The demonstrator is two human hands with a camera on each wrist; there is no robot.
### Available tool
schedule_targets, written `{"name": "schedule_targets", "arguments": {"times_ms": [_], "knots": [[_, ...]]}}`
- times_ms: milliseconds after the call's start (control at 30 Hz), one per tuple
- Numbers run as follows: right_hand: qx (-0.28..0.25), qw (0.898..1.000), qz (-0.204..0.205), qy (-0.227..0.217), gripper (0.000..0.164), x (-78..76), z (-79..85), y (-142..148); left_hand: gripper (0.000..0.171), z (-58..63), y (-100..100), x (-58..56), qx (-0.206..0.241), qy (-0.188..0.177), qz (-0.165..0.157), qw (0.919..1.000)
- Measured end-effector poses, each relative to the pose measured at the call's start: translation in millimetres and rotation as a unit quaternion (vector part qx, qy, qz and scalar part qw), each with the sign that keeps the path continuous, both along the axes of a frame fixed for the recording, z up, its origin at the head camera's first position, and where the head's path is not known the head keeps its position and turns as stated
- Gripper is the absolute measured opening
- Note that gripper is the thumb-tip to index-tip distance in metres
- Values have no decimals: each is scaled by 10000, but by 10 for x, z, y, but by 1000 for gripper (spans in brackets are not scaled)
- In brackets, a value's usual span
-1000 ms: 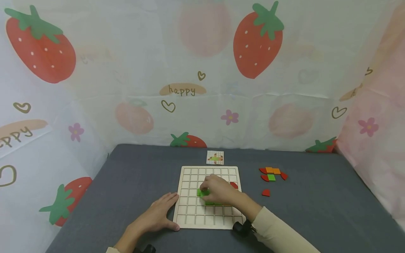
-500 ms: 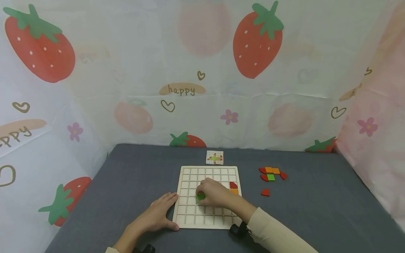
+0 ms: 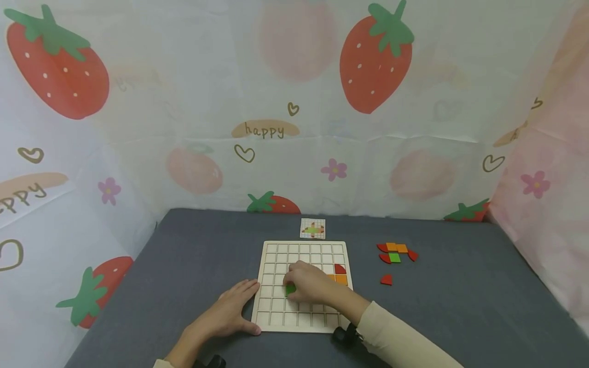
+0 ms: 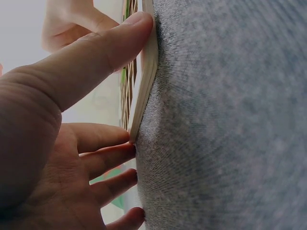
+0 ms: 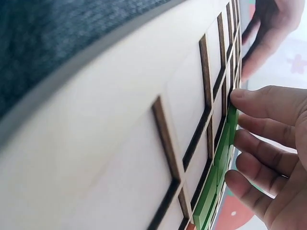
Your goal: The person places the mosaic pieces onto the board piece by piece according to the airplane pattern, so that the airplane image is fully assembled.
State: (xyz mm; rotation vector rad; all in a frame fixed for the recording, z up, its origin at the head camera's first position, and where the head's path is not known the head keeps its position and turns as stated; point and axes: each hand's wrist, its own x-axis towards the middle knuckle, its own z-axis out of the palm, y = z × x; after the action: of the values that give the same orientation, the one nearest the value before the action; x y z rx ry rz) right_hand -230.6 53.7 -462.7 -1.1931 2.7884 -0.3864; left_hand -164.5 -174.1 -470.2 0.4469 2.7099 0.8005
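A pale wooden grid board lies on the dark cloth. My left hand rests at its left side, fingers spread; the thumb presses the board's edge near the front corner. Over the middle of the grid, my right hand pinches a green square tile at a cell, thumb on one side and index finger on the other. More green tiles sit in the grid beside it, largely hidden from the head view by this hand. On the board's right are a red quarter-round tile and orange tiles.
Behind the board lies a small pattern card. Loose tiles lie to the right: orange squares, a green square and several red quarter-rounds, one red piece apart from the others. A printed curtain hangs behind the table.
My right hand has shifted left and slightly toward me with a green tile, then settled over the grid. Orange tiles on the board have come into view. My left hand has stayed put.
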Motion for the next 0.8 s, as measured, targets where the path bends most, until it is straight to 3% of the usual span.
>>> {"name": "schedule_targets", "arguments": {"times_ms": [300, 567, 800], "knots": [[-80, 10000, 16, -25, 15, 5, 3, 22, 101, -19, 0, -13, -59, -12, -23, 10000], [-498, 9985, 78, -220, 14, -76, 38, 197, 101, -38, 3, -20, -55, 3, -30, 10000], [-680, 9956, -313, -556, 18, -197, 104, 503, 101, -32, 14, -14, -113, -6, 45, 9999]]}}
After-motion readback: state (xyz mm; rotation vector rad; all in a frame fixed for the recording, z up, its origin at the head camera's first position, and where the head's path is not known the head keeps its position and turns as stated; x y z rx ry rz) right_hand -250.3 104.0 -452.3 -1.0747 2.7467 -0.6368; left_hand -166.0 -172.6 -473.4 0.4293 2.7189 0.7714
